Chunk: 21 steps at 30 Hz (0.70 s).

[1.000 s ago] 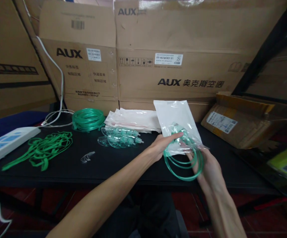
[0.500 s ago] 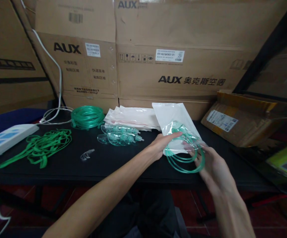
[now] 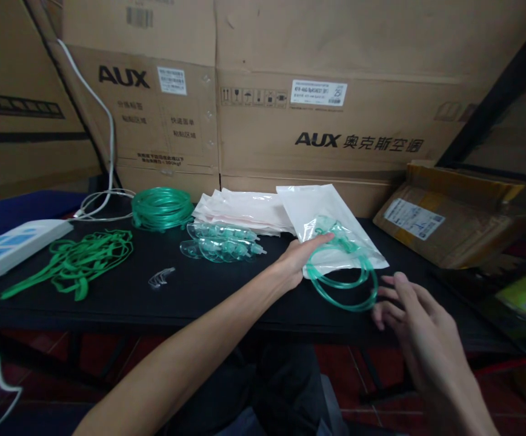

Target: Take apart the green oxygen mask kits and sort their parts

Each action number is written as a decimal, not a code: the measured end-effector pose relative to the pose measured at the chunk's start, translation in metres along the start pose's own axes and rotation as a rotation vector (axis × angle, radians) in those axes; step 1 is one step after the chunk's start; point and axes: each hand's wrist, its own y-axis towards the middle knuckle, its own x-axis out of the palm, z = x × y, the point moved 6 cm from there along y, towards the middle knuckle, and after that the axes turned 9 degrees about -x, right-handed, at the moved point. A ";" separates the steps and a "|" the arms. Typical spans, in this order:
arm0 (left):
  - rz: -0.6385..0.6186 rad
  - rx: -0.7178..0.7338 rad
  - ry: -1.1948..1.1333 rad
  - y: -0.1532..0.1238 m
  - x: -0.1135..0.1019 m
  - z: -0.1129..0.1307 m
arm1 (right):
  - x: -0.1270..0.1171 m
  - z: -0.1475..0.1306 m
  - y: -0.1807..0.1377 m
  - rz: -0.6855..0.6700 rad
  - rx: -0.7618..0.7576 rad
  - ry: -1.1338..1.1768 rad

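My left hand [image 3: 300, 259] grips the left edge of a white plastic bag [image 3: 312, 203], with its thumb over the front. A clear oxygen mask part [image 3: 329, 227] and coiled green tubing [image 3: 342, 307] show at the bag's lower front, the loops hanging below its edge. Whether the mask is inside the bag or on top of it, I cannot tell. My right hand [image 3: 420, 318] is just right of the tubing loops, fingers spread and slightly curled, holding nothing.
To the left are stacked clear masks [image 3: 222, 245], white bags [image 3: 245, 209], a green tubing coil [image 3: 162, 209], green elastic straps [image 3: 79, 263], small clear strips [image 3: 160, 277] and a white power strip [image 3: 22, 248]. A taped cardboard box [image 3: 426, 224] sits at the right.
My right hand has let go of the tubing and bag edge and moved right and down. My left hand still grips the bag, whose right corner now lies spread out.
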 end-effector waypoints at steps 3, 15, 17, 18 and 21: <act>0.016 0.004 0.009 0.000 0.000 0.000 | 0.003 0.001 -0.014 -0.146 0.134 -0.022; -0.042 -0.080 0.112 -0.005 0.007 -0.007 | 0.005 0.002 -0.001 0.195 0.050 0.218; -0.060 -0.088 0.121 -0.005 0.008 -0.008 | 0.003 0.005 -0.001 0.222 0.053 0.222; -0.068 -0.091 0.129 -0.005 0.009 -0.008 | 0.001 0.006 -0.001 0.221 0.049 0.190; -0.089 -0.103 0.166 -0.004 0.009 -0.011 | -0.007 0.007 -0.004 0.164 0.073 0.034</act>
